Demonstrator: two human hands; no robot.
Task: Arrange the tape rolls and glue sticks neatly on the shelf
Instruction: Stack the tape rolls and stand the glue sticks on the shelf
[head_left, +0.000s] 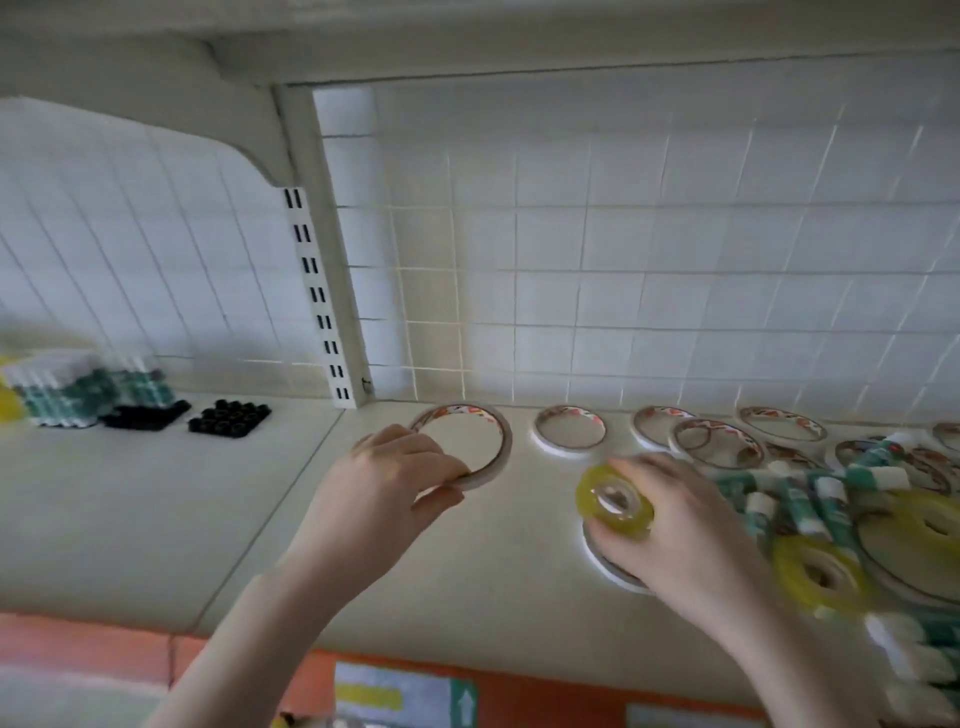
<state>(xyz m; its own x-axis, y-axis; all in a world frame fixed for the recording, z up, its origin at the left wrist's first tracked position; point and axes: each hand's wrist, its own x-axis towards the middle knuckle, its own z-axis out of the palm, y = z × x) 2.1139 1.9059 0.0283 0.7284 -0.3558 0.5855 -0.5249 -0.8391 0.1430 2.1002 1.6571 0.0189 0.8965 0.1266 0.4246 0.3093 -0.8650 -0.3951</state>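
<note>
Two hands work over the cream shelf (156, 519). The left hand (382, 480) pinches one large thin tape ring (496, 439) at its seven o'clock edge, the ring tilted up near the slotted upright (322, 296). The right hand (685, 525) curls its fingers round one small yellow tape roll (597, 493), held over a white ring lying flat. At least four more thin rings (569, 428) lie along the back, by the wire grid panel (623, 249). At three o'clock a blurred heap of green-and-white glue sticks (821, 499), too many to count, overlaps rings and two more yellow rolls (818, 574). At nine o'clock sit two black trays (228, 418).
</note>
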